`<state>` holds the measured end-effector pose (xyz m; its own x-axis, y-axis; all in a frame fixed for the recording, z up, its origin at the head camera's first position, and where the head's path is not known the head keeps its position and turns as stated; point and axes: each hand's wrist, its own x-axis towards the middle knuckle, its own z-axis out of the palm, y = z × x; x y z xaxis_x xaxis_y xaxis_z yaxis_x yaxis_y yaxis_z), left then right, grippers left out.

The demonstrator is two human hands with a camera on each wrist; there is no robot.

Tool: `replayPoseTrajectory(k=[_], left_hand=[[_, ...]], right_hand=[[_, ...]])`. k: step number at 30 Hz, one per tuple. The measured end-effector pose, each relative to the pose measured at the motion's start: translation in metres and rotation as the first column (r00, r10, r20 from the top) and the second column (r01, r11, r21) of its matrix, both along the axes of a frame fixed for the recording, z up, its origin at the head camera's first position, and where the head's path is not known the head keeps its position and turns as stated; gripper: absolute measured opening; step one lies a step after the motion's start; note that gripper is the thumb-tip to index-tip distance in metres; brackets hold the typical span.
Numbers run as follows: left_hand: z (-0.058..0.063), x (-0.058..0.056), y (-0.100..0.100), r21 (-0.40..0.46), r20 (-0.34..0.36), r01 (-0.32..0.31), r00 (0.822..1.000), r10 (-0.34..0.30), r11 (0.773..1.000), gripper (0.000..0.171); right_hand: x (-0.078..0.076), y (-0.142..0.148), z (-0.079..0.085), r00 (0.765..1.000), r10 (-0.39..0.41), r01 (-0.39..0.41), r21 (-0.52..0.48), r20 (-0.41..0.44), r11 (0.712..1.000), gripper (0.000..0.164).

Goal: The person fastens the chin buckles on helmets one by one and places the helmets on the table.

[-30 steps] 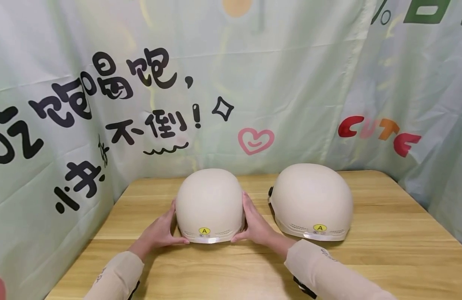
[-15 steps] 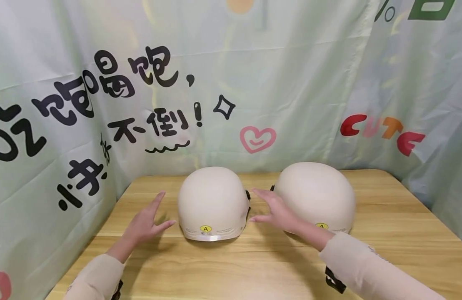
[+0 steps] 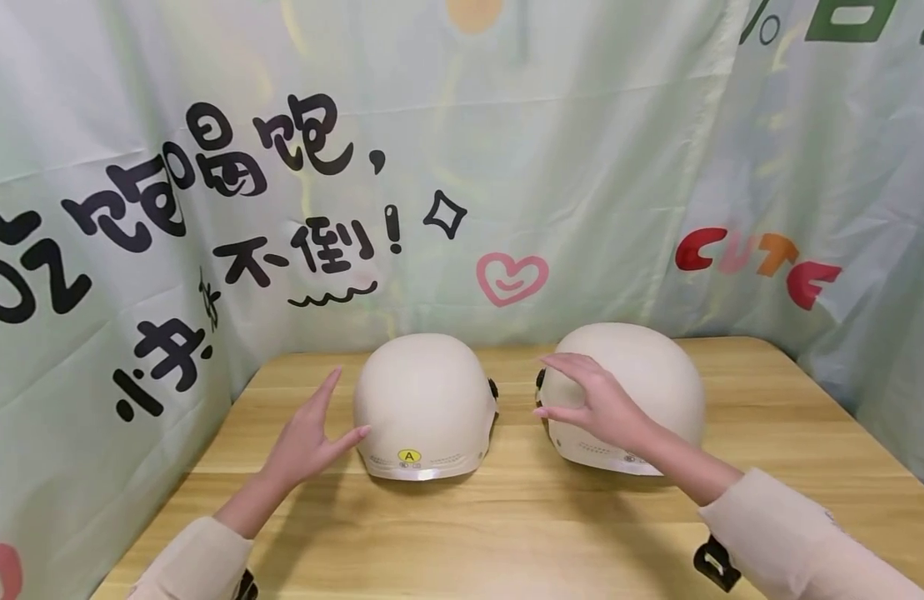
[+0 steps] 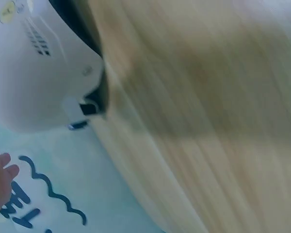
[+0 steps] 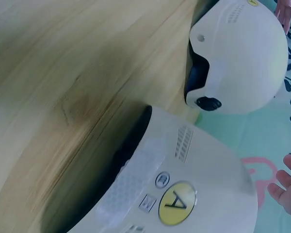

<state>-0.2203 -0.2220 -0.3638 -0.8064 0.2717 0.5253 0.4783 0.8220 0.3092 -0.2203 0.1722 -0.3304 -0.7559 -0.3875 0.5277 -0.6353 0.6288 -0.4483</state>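
Two cream helmets with yellow "A" stickers stand dome up on the wooden table. My left hand is beside the left helmet, fingers and thumb spread apart, the thumb tip overlapping its left edge in the head view. Over by the right helmet, my right hand hovers in front of its left side with thumb and fingers parted, hiding its sticker. That sticker shows up close in the right wrist view. Neither hand holds anything. A black buckle sits on the left helmet's right side.
The wooden table reaches back to a pale green printed cloth. Its back edge lies just behind both helmets. A strip of bare wood separates the two helmets. Cloth also hangs along the left and right sides.
Both hands have let go of the left helmet. My right hand has moved right, across to the right helmet. My left hand drew away left, then came slightly back. Both helmets stay in place.
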Motion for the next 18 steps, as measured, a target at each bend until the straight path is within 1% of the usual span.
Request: replayPoseTrajectory(k=[5,7,10,12,14,18], left_hand=[[0.003,0.001,0.017,0.015,-0.069,0.048,0.997,-0.047,0.999,0.087],[0.004,0.002,0.025,0.018,-0.105,0.074,0.992,-0.072,0.997,0.087],[0.005,0.004,0.037,0.026,-0.14,0.121,0.983,-0.116,0.992,0.086],[0.006,0.005,0.045,0.03,-0.149,0.146,0.979,-0.14,0.989,0.086],[0.007,0.007,0.054,0.045,-0.142,0.17,0.976,-0.162,0.984,0.086],[0.013,0.009,0.075,0.105,-0.106,0.209,0.974,-0.198,0.972,0.084]], right_hand=[[0.004,0.013,0.001,0.999,-0.021,0.02,-0.029,-0.035,0.999,0.062],[0.006,0.019,0.001,0.998,-0.04,0.038,-0.038,-0.051,0.999,0.062],[0.009,0.029,0.001,0.994,-0.074,0.071,-0.048,-0.079,0.996,0.062],[0.011,0.035,0.001,0.991,-0.092,0.087,-0.056,-0.101,0.995,0.062],[0.013,0.041,0.001,0.986,-0.105,0.098,-0.06,-0.127,0.993,0.06],[0.014,0.051,-0.001,0.978,-0.12,0.108,-0.076,-0.174,0.991,0.058]])
